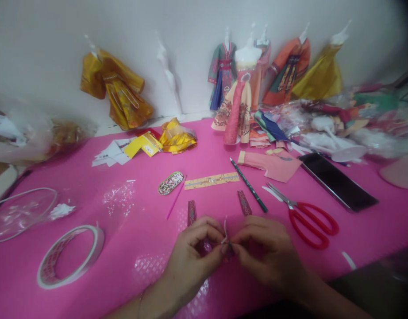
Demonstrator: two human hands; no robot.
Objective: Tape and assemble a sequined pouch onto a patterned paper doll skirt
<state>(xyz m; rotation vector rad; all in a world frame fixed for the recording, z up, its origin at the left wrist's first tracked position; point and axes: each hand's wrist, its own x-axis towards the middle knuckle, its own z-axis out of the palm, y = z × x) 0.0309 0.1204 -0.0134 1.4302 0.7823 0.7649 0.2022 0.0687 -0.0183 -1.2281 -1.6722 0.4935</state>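
Note:
My left hand [194, 254] and my right hand [265, 254] meet low in the middle of the pink table [140, 274]. Both pinch a small pale strip [225, 232] between thumb and fingertips, its end sticking up between them. A dark red piece shows under my left fingers. Two dark red patterned paper strips [191, 212] [244, 203] lie just beyond the hands. Red-handled scissors [303, 215] lie to the right of my right hand.
A tape roll [71, 254] lies at the left, a green pencil [248, 185], a yellow patterned strip [211, 180], a bead-covered oval [171, 183] and a pink stick [175, 203] in the middle. A black phone [336, 180] lies at the right. Paper doll dresses [237, 106] stand along the wall.

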